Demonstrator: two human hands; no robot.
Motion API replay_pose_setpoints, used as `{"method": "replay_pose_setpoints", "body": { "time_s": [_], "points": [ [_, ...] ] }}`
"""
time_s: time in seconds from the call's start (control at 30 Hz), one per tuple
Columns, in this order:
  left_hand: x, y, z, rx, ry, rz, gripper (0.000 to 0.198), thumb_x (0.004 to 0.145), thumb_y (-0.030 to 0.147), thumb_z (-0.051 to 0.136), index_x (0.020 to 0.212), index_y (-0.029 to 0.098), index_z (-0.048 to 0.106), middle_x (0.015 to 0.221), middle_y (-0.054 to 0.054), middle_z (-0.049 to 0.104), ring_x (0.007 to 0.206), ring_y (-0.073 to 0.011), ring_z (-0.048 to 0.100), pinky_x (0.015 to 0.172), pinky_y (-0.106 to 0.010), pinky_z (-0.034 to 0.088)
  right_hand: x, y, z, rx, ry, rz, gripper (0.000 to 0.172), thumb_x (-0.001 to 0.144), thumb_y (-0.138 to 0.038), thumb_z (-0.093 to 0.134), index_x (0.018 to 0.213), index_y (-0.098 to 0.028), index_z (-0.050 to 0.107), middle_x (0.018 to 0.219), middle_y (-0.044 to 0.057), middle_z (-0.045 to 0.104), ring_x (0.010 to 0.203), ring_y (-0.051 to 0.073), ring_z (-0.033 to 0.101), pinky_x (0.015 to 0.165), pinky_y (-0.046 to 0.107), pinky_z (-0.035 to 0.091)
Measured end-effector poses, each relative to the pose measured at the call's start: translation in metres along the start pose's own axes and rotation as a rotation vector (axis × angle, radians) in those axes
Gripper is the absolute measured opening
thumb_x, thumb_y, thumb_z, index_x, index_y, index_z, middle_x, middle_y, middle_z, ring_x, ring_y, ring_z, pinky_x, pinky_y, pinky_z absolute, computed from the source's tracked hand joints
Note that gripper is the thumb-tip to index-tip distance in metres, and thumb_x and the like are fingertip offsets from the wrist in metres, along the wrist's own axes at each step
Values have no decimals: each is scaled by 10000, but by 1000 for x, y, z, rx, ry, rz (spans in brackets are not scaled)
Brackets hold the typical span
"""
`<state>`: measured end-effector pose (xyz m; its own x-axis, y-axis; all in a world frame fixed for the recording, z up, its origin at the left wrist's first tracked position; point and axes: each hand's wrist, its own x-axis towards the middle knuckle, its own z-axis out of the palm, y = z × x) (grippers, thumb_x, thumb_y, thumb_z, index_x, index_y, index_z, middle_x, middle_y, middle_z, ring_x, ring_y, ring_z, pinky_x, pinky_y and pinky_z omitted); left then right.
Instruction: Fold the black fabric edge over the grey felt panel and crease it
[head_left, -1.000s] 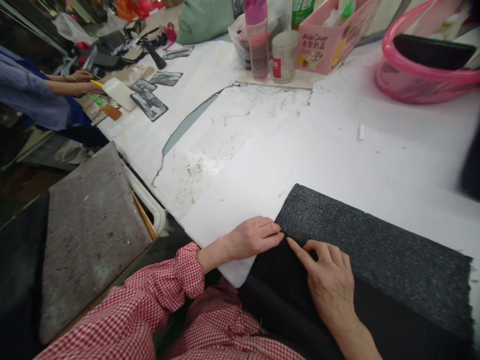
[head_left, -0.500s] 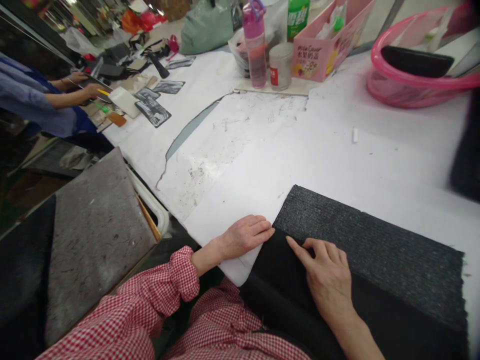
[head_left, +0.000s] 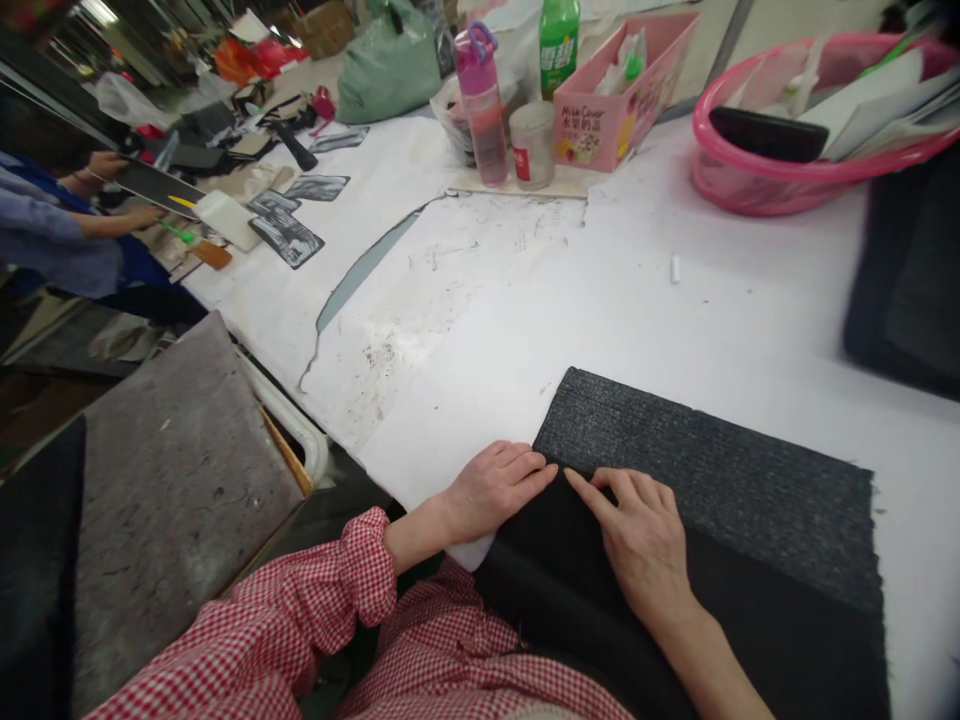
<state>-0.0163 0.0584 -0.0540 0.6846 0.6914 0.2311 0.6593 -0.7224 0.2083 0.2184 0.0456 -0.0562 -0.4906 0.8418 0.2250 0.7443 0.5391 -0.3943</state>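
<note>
A dark grey textured cloth piece (head_left: 720,470) with frayed right ends lies on the white-covered table, a smooth black cloth (head_left: 780,600) along its near side and hanging over the table edge. At the left end, where the two meet, my left hand (head_left: 491,490) has its fingers together, closed on the black cloth's edge. Close beside it, my right hand (head_left: 645,540) rests palm down on the black cloth, thumb stretched toward the left hand and fingers curled at the upper edge. What lies under the fingertips is hidden.
Behind stand a pink water bottle (head_left: 480,105), a white jar (head_left: 533,145), a green bottle (head_left: 559,48) and a pink box (head_left: 622,95). A pink basket (head_left: 765,190) and dark cloth (head_left: 907,290) are at right. A co-worker's sleeve (head_left: 52,235) shows left, beside a grey board (head_left: 172,470).
The view has shifted, so table items sit further left. My hands have come closer together at the cloth's left end, the left thumb reaching further onto the black cloth.
</note>
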Motion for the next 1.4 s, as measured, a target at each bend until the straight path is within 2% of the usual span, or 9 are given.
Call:
{"method": "replay_pose_setpoints", "body": {
  "time_s": [0.17,0.3,0.5,0.8,1.03,1.23,1.4],
  "points": [
    [-4,-4,2,-35,-16,-10,278,1020,156,425,1265,150,555,1142,-85,613,1117,-214,531,911,-377,478,-3,6,-13,25,1,-13,307,957,-151,532,1222,-271,629,995,36,615,989,219,504,898,396,341],
    [-3,-4,0,-38,-68,-10,327,1025,165,417,1338,176,511,1139,-84,602,1130,-212,516,926,-379,455,-5,18,-18,36,-33,-23,283,965,-169,522,1199,-276,637,969,33,600,938,213,500,845,379,352],
    [-1,-5,-3,-9,-156,14,398,1015,168,442,1412,193,437,1141,-83,586,1106,-218,513,920,-381,438,-9,29,-19,-6,-65,-67,332,968,-147,485,1246,-276,612,977,47,565,916,218,483,792,359,355],
    [13,-3,-2,55,-85,140,297,1017,129,419,1289,103,536,1142,-96,618,1131,-221,518,938,-373,438,-13,29,-14,-45,-35,-70,346,981,-161,464,1285,-274,585,967,49,548,922,216,473,810,363,369],
    [19,-2,-6,93,-159,153,349,1010,137,429,1353,157,490,1103,-88,607,1087,-222,539,898,-377,452,-17,38,-20,-26,-43,-82,349,952,-159,525,1274,-273,597,970,47,570,908,207,490,816,365,384],
    [21,1,-7,97,-194,182,344,1019,140,410,1355,119,480,1182,-111,593,1167,-223,497,969,-386,422,-24,52,-31,11,-80,-102,364,957,-151,530,1283,-298,592,955,33,572,900,191,506,813,361,383],
    [23,1,-6,87,-203,205,357,1017,129,407,1369,119,467,1185,-100,594,1143,-211,510,949,-378,419,-27,52,-31,16,-94,-102,375,955,-135,519,1286,-296,590,973,37,557,913,199,496,827,373,379]
  ]
}}
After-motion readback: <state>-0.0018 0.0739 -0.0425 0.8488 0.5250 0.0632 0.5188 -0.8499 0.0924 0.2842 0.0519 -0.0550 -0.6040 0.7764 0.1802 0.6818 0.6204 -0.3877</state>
